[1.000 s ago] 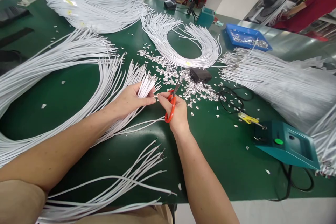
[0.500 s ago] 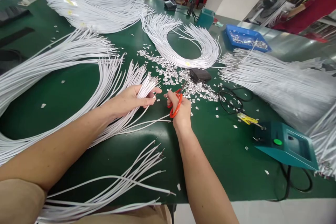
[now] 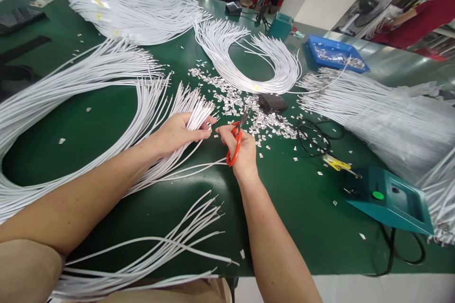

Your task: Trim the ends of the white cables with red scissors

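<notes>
My left hand is closed around a bunch of white cables, whose cut ends point up and to the right. Beside it, a little to the right, my right hand grips a pair of scissors with red-orange handles. The dark blades lean up, away from the cable bunch. A small gap separates the thumb of my left hand from the fingers of my right. More white cables run under my left forearm, and a loose group of cables with bared ends lies nearer the table's front edge.
Small silvery scraps are strewn beyond my hands, around a black block. A teal device with a yellow clip stands at right. A blue tray and coiled cables lie farther back. A person in red is at upper right.
My right hand has shifted slightly left with the scissors, closer to the left hand. The scissors have turned a little. My left hand still holds the cable bunch in nearly the same place.
</notes>
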`<state>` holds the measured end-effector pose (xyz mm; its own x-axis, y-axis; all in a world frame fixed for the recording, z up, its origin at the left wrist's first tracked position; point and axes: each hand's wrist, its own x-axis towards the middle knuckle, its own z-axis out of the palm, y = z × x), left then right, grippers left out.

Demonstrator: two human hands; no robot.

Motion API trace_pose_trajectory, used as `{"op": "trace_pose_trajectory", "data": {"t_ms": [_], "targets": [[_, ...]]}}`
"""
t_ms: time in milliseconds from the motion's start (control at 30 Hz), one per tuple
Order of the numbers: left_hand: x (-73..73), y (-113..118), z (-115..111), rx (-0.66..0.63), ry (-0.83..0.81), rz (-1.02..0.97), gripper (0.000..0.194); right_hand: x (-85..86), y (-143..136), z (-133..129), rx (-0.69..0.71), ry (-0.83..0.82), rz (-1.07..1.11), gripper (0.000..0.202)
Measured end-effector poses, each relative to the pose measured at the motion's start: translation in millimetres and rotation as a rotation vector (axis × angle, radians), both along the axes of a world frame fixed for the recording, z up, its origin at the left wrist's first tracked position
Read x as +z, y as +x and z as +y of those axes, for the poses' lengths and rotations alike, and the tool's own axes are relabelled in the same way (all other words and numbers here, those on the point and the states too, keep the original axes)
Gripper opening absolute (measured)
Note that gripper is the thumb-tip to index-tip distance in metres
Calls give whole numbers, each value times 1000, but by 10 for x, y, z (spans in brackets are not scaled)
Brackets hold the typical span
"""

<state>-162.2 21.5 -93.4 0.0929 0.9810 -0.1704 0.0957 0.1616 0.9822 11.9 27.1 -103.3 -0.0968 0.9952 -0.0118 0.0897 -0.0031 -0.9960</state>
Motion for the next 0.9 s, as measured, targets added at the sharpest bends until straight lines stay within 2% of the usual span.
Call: {"op": "trace_pose_trajectory", "data": {"t_ms": [100, 267, 400, 467, 667, 900], "targets": [[-8, -13, 9, 6, -33, -37, 38, -49, 45, 32, 35, 59, -212, 19], [-17, -25, 15, -4, -29, -60, 43, -189, 85, 49, 91, 373, -717, 13], [1, -23, 7, 2, -43, -61, 45, -243, 91, 52, 50, 461, -844, 18], [10, -19, 3, 2, -43, -55, 45, -231, 84, 52, 25, 410, -763, 20], [21, -8, 1, -30, -20, -31, 37, -83, 28, 13, 0, 80, -137, 18], [37, -7, -13, -70, 64, 74, 37, 18, 5, -29, 44, -23, 51, 17]]}}
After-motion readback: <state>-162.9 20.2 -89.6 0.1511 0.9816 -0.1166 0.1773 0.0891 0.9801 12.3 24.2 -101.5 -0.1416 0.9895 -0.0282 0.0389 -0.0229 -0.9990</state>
